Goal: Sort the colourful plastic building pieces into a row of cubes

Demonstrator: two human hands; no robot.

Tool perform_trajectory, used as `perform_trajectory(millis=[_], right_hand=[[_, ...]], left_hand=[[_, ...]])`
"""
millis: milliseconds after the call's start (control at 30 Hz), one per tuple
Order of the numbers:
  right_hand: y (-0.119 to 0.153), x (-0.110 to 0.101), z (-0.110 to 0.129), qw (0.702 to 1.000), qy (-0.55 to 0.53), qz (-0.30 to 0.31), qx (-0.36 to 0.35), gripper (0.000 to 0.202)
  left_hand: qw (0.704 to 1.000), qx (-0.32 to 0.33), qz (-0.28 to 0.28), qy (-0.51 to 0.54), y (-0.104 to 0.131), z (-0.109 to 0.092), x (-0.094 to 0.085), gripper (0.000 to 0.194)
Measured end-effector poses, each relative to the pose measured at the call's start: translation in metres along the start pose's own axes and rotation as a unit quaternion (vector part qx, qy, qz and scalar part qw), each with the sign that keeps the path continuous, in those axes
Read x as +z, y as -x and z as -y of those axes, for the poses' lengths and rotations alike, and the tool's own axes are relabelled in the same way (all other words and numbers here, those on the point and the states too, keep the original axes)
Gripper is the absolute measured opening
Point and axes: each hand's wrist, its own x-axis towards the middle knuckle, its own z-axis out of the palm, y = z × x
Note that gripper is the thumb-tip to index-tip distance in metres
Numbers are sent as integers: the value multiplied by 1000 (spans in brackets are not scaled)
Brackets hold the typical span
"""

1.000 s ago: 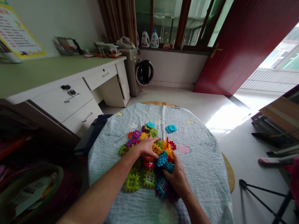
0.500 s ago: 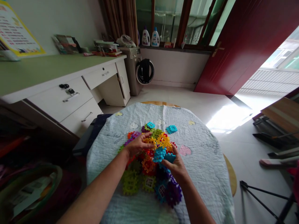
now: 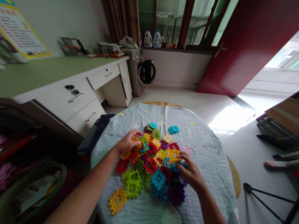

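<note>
A loose heap of colourful plastic interlocking blocks (image 3: 150, 165), square with notched edges and some with window grids, lies on the cloth-covered round table. At the heap's left side, my left hand (image 3: 128, 142) curls its fingers around orange and purple blocks; a green block (image 3: 143, 141) is beside its fingertips. On the right, my right hand (image 3: 190, 169) has thumb and fingers around the edge of a yellow block (image 3: 172, 155). Blue blocks (image 3: 158, 179) and dark purple ones (image 3: 176, 194) lie below it. A separate yellow block (image 3: 117, 200) rests at the near left.
The pale blue tablecloth (image 3: 205, 174) spreads around the heap. One turquoise block (image 3: 173, 129) lies apart at the back. A green-topped desk (image 3: 58, 70) stands left, a washing machine (image 3: 135, 71) behind, a red door (image 3: 219, 46) at right, and black tripod legs (image 3: 268, 193) at lower right.
My hands have moved apart, left hand leftward and right hand slightly right. The blocks between them are spread wider, and a yellow block now lies at the near left.
</note>
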Motion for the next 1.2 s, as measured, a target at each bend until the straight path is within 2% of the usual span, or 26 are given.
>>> perform_trajectory(millis=[100,167,233,300,400,500,633,767,900,967,1033,1100,1200], right_hand=[[14,-5,-14,997,71,-15,9,31],[26,-6,-22,993,114,-22,13,49],[41,-3,-28,987,157,-20,9,71],[57,2,-31,980,197,-8,-2,92],[76,11,-31,971,238,12,-21,116],[82,19,-27,969,243,21,-32,127],[75,23,-19,980,193,33,-36,122],[61,32,-14,991,118,8,-65,108],[38,47,-13,997,27,-59,-45,89],[24,51,-15,995,-14,-99,-23,80],[12,51,-16,991,-46,-129,-12,73],[6,47,-15,989,-42,-144,-13,68],[16,35,-7,990,57,-128,-26,68]], left_hand=[[992,24,-30,-122,-32,4,16,48],[979,8,-39,-201,-58,3,28,50],[961,-18,-22,-276,-82,2,39,58],[955,-22,-5,-296,-100,0,49,65],[954,-4,36,-297,-110,-4,64,73],[950,31,82,-299,-104,-11,78,76],[946,86,134,-280,-84,-23,90,60],[962,146,133,-190,-52,-44,88,49],[963,174,158,-129,-5,-70,77,40],[962,184,140,-144,25,-75,70,38],[967,169,83,-171,57,-69,61,42],[967,140,34,-209,92,-51,52,55],[963,94,3,-253,143,-11,40,95]])
